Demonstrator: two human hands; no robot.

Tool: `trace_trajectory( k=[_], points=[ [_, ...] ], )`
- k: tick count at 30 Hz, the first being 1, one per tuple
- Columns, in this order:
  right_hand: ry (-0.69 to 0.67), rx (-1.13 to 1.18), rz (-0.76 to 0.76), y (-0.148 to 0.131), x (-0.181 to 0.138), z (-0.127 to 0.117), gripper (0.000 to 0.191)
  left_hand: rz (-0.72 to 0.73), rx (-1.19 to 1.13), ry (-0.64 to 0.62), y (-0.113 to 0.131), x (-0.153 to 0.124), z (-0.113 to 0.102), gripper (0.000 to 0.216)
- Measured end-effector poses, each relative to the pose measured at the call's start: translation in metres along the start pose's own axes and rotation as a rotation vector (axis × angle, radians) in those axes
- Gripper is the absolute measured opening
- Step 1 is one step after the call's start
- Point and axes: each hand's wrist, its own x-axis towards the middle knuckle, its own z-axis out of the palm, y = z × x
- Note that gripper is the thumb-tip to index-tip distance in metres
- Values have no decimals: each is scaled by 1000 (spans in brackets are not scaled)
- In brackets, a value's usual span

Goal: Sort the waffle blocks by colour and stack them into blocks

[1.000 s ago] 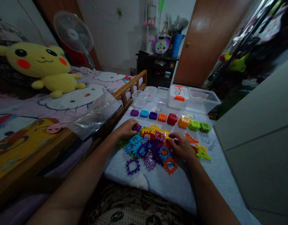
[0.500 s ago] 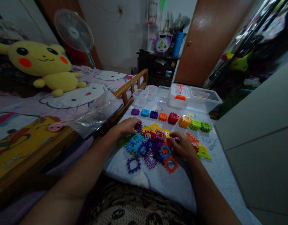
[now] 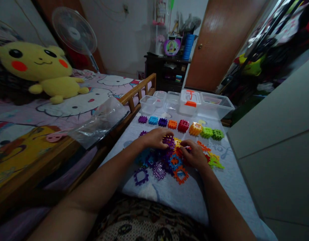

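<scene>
A heap of flat, toothed plastic building tiles [image 3: 167,162] in purple, blue, orange, yellow and green lies on a pale grey cloth [image 3: 184,194] before me. My left hand [image 3: 157,138] rests on top of the heap, its fingers pinched on a purple tile [image 3: 168,140]. My right hand [image 3: 194,154] lies on the heap's right side, fingers curled and pinched on a small piece I cannot make out. Beyond the heap stands a row of assembled cubes [image 3: 183,126], from purple at the left to green at the right.
Clear plastic boxes [image 3: 187,102], one with an orange latch, line the cloth's far edge. A wooden bed rail [image 3: 134,97] and a clear plastic bag [image 3: 101,122] are at my left, with a yellow plush toy [image 3: 41,68] on the bed. A grey cabinet side [image 3: 277,147] rises at right.
My left hand has moved right from the heap's left edge to its top, now pinching a purple tile close to my right hand. The right hand has barely shifted.
</scene>
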Motion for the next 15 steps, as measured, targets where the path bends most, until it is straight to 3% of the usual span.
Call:
trace_trajectory(
  k=[5, 10, 15],
  points=[
    [-11, -39, -13, 2, -1, 0, 19, 24, 77, -83, -2, 14, 16, 49],
    [-98, -80, -26, -4, -2, 0, 30, -32, 129, -156, -2, 14, 17, 57],
    [-112, -64, -20, -10, -2, 0, 40, -25, 125, -151, 2, 15, 18, 52]
  ],
)
